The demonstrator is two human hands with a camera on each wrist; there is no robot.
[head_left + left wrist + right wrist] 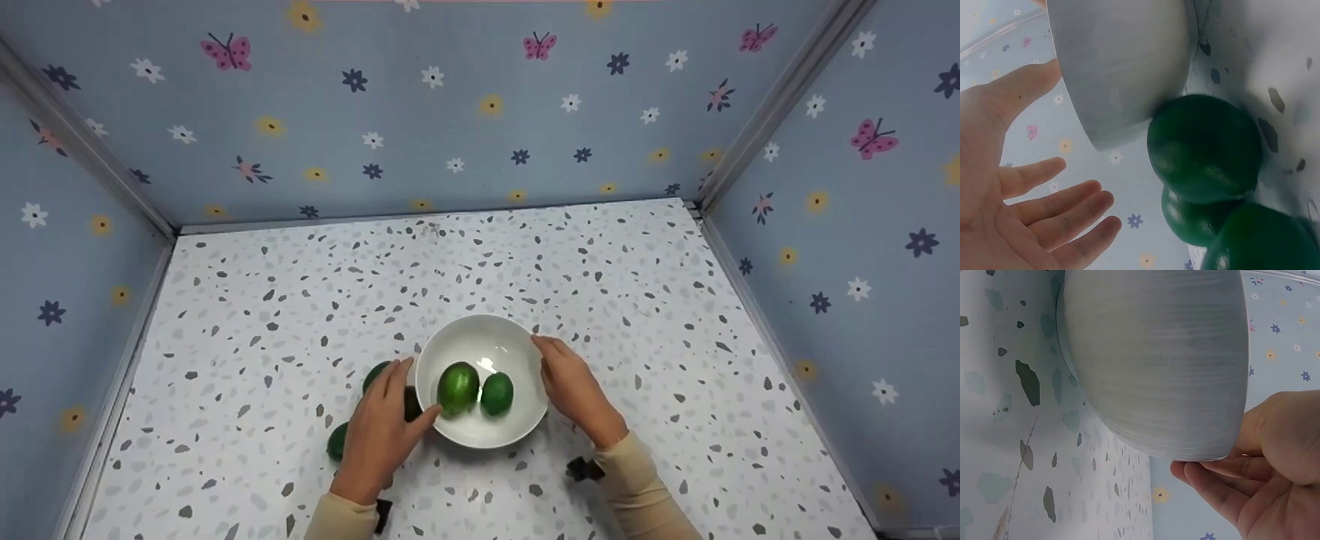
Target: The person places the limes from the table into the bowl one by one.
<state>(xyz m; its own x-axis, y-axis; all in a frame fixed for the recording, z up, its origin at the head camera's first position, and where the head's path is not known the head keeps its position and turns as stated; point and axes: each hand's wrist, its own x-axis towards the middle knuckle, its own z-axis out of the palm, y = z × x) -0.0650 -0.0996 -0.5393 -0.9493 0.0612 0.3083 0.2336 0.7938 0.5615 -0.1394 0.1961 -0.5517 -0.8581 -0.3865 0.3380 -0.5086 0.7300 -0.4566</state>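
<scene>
Left hand [379, 431] at eight o'clock of white bowl [480, 337], fingers spread, thumb against rim, nothing gripped; three green fruits [1204, 149] alongside; right hand [576, 390] at three, fingers bent to bowl, pinch unclear; two fruits [457, 388] inside; flowered wall [420, 112], twelve.

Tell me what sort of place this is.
Probably a small walled work booth, judging by the speckled tabletop, the blue flower-and-butterfly panels on three sides and the grey strips between them.
</scene>
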